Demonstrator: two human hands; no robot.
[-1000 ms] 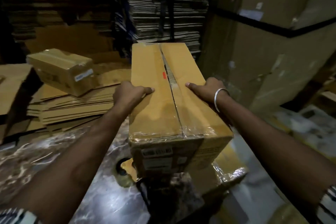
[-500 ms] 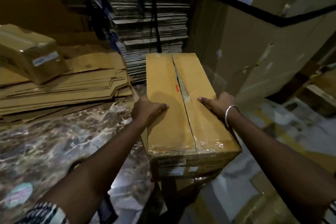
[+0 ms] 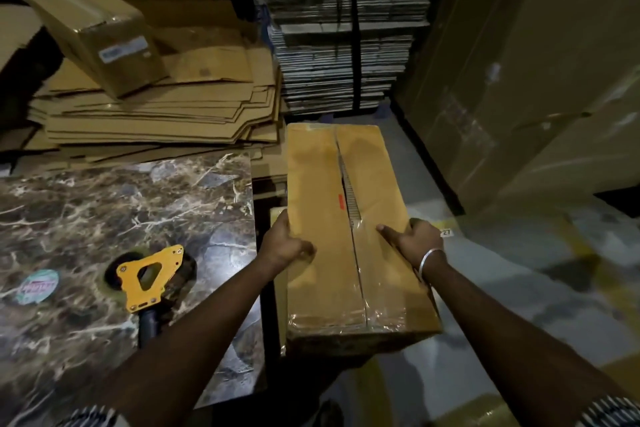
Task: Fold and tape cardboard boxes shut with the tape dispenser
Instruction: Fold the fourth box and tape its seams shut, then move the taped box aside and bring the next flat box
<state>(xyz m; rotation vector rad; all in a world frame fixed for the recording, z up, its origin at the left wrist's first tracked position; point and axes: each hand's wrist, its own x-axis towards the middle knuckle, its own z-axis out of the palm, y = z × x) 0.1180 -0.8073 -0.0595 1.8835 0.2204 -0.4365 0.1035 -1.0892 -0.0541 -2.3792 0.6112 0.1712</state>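
Observation:
A long cardboard box (image 3: 322,204) is held out past the right edge of the table, over the floor. Clear tape covers the near half of its top seam; the far half gapes a little. My left hand (image 3: 285,246) grips its left edge, thumb on top. My right hand (image 3: 414,241), with a metal bangle at the wrist, grips the right edge, thumb pointing toward the seam. The yellow tape dispenser (image 3: 147,276) lies flat on the marble table (image 3: 104,204) to the left of my left forearm, untouched.
A taped box (image 3: 93,35) sits on a pile of flat cardboard sheets (image 3: 166,114) beyond the table. A tall stack of flattened cartons (image 3: 343,28) stands behind. Big cartons (image 3: 519,80) wall off the right. Pale floor (image 3: 519,288) lies under the held box.
Both hands have carried the box rightward off the table and lower. The view has swung left and down, bringing the tape dispenser into sight.

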